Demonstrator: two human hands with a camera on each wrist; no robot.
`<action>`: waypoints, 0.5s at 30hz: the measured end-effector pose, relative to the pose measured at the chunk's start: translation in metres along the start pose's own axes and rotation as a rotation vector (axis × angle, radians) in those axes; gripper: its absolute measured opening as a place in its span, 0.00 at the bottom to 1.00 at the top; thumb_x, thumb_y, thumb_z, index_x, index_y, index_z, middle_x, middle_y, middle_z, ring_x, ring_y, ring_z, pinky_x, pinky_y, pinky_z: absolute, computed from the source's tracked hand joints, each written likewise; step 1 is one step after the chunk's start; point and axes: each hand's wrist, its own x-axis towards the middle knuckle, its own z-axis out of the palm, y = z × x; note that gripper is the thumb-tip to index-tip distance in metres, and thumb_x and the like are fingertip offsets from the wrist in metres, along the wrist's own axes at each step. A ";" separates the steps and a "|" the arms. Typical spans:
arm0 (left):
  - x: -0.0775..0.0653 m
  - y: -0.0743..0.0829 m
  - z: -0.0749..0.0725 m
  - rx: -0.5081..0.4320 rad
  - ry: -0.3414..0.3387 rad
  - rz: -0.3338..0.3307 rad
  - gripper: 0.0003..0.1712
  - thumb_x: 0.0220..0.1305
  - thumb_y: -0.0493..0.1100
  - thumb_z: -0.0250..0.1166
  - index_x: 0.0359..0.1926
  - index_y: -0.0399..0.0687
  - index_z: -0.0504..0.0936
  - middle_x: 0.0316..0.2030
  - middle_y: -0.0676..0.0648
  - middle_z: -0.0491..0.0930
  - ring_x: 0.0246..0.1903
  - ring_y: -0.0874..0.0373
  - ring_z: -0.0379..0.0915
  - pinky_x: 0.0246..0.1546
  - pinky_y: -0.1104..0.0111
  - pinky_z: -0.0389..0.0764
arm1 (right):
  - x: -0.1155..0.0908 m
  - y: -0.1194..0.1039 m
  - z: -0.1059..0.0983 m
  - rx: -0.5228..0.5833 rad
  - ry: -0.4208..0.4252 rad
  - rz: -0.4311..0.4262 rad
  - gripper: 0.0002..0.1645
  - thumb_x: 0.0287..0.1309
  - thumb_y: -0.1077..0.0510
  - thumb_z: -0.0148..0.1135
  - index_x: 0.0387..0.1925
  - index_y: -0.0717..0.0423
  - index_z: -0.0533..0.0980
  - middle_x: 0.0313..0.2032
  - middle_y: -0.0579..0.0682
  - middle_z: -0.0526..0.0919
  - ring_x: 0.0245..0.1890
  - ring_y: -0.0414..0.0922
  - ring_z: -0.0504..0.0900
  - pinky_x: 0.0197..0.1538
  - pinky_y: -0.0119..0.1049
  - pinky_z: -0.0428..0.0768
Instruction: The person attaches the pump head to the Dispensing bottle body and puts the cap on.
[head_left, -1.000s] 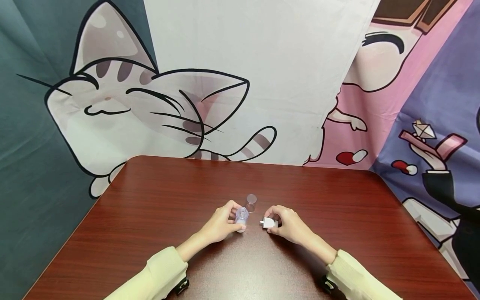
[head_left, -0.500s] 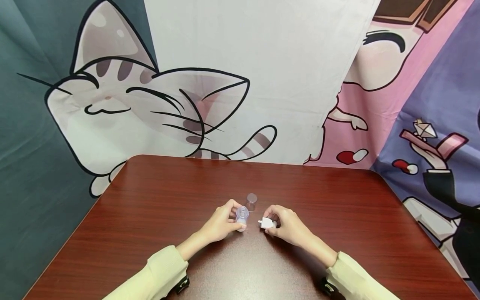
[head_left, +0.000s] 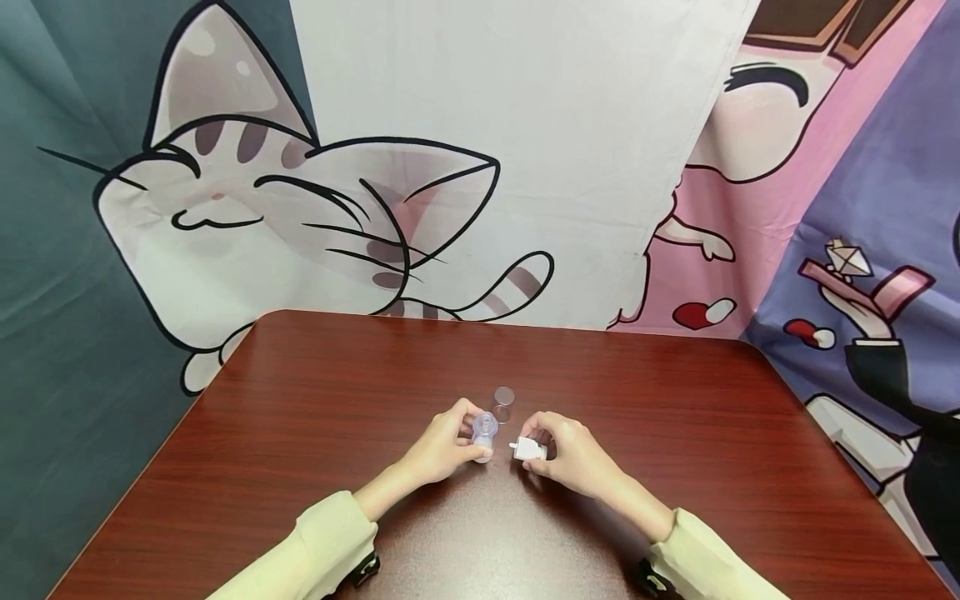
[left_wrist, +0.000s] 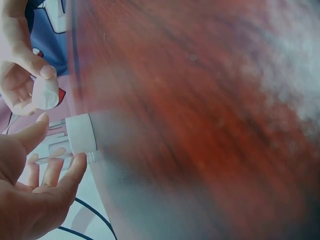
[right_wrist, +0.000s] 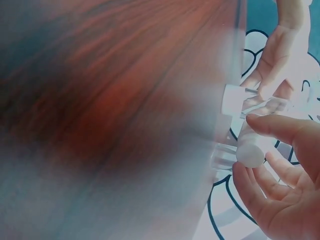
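Observation:
My left hand [head_left: 442, 450] holds a small clear bottle [head_left: 484, 427] upright at the tabletop, thumb on the near side and fingers round the far side. In the left wrist view the bottle's white base [left_wrist: 81, 133] shows under its clear walls. To the right, my right hand [head_left: 576, 454] pinches a white pump top [head_left: 529, 449], tilted on its side with a thin tip pointing left toward the bottle. A narrow gap separates the two. The right wrist view shows the pump top's round white end [right_wrist: 251, 152] between thumb and fingers.
A clear cylindrical cap [head_left: 503, 400] stands on the table just behind the bottle. The reddish-brown wooden table [head_left: 337, 375] reaches back to a printed cloth backdrop [head_left: 585, 150] with a cartoon cat.
My right hand has moved slightly left with the pump top, bringing it closer to the bottle. The left hand, bottle and clear cap stay about where they were.

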 end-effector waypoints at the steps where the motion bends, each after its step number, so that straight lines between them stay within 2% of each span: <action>1: 0.000 0.000 0.000 0.002 -0.001 0.000 0.22 0.49 0.34 0.68 0.44 0.39 0.68 0.39 0.41 0.77 0.39 0.52 0.77 0.41 0.68 0.82 | 0.000 -0.001 0.000 0.002 0.000 -0.002 0.19 0.38 0.58 0.72 0.33 0.44 0.73 0.27 0.35 0.76 0.27 0.31 0.75 0.30 0.23 0.75; 15: 0.000 0.001 0.001 0.005 0.003 -0.005 0.22 0.49 0.33 0.67 0.44 0.39 0.68 0.39 0.41 0.77 0.40 0.52 0.77 0.40 0.69 0.82 | -0.002 -0.007 -0.005 0.012 0.008 -0.017 0.18 0.39 0.60 0.72 0.34 0.47 0.74 0.28 0.39 0.77 0.28 0.33 0.76 0.32 0.25 0.77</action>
